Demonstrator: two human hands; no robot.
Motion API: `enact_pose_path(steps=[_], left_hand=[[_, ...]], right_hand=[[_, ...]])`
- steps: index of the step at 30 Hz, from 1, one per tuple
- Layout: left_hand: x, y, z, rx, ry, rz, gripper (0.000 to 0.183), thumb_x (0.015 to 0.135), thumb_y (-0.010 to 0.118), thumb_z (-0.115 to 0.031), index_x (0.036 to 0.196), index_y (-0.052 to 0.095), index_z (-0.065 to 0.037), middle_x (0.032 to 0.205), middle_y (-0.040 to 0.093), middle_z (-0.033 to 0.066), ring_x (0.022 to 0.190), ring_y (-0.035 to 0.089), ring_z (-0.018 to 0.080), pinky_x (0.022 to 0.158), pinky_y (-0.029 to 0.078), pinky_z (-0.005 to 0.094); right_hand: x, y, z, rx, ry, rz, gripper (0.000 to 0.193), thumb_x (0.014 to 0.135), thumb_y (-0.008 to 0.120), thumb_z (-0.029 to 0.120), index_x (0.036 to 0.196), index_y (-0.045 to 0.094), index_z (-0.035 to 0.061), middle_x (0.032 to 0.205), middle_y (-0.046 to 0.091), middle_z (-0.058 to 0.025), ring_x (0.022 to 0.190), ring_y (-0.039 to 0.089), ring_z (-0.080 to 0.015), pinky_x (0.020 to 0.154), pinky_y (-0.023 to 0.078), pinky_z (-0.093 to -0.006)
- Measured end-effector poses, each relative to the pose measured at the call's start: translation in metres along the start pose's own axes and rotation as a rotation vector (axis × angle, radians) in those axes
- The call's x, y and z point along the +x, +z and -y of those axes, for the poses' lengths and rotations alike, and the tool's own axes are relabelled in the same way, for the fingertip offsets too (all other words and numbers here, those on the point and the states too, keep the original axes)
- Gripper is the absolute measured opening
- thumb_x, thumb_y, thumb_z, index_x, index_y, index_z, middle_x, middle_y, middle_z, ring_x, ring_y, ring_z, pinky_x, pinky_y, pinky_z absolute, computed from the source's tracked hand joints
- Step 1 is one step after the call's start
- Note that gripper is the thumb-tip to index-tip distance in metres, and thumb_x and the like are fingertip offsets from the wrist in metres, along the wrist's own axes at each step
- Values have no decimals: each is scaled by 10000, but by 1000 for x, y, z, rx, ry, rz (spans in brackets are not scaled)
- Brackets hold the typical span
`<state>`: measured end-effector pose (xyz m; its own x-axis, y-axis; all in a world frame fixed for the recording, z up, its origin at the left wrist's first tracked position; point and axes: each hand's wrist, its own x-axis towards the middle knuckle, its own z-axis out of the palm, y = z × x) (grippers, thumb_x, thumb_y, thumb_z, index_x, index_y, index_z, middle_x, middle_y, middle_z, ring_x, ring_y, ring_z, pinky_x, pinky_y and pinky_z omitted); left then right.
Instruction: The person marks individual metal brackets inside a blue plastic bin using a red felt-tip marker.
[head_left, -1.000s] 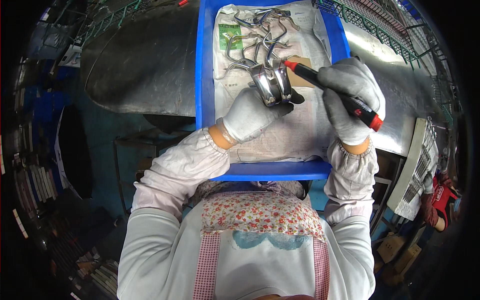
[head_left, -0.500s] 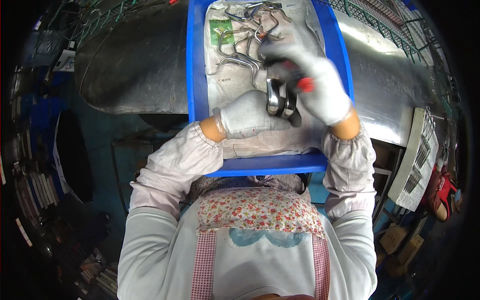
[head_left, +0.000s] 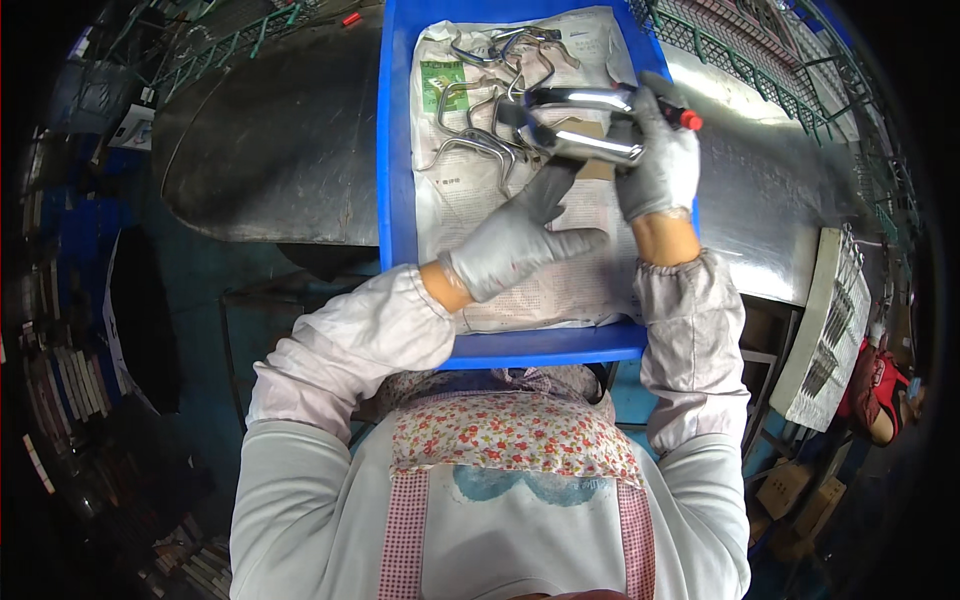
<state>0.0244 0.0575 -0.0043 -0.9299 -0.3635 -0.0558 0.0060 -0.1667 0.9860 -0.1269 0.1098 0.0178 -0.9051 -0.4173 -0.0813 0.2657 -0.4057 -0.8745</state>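
Note:
My right hand (head_left: 664,165), in a white glove with dark fingertips, grips two shiny bent chrome bars (head_left: 590,145) side by side, their ends pointing left over the tray. A dark stick-like thing with a red end (head_left: 690,119) also sits in that hand; its kind is unclear. My left hand (head_left: 515,240), gloved alike, is open below the bars. Its thumb stands apart and its stretched fingers reach close to the lower bar; whether they touch it I cannot tell. Several bent chrome rods (head_left: 478,140) lie loose in the tray, beyond my left hand.
The blue tray (head_left: 545,348) is lined with printed newspaper (head_left: 470,200). Under the bars shows a brown patch (head_left: 597,165). Metal tabletops (head_left: 270,140) flank the tray, with green wire racks (head_left: 740,50) behind. At right stands a pale stack (head_left: 825,330) beside a red bag (head_left: 880,390).
My left hand has let go of the chrome bars and spread its fingers. My right hand has turned and moved slightly right, bringing the bars from near upright to lying sideways.

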Motion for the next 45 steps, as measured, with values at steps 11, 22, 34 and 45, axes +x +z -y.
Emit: enact_pose_path(steps=[11,22,34,45], left_hand=[[11,-43,-23,-191,113,-186,423,913,560,-218,1235,460,38,1043,640,127,990,592,198,910,447,348],[3,-27,-21,-31,-168,355,276,845,630,-111,1100,617,-6,1029,666,80,986,606,154,875,466,283],[2,-30,-31,451,-152,226,273,827,634,-205,1083,662,-112,1014,678,48,900,631,163,836,479,271],[4,-31,-34,-99,-250,260,321,781,687,-81,1082,631,17,1045,667,98,975,618,171,873,481,284]], right_hand=[[-15,6,-42,-549,-176,376,206,884,565,32,1088,536,20,966,631,-74,951,615,-144,776,495,-239],[-13,2,18,-510,35,644,218,904,576,182,1086,624,72,796,596,18,659,473,-53,584,389,-186],[-18,-6,54,-508,-688,732,289,725,633,-71,994,672,28,892,669,-86,799,622,-143,705,499,-273],[-23,3,52,-876,-861,641,233,640,721,-21,849,698,80,776,639,-58,697,604,-177,642,486,-277]])
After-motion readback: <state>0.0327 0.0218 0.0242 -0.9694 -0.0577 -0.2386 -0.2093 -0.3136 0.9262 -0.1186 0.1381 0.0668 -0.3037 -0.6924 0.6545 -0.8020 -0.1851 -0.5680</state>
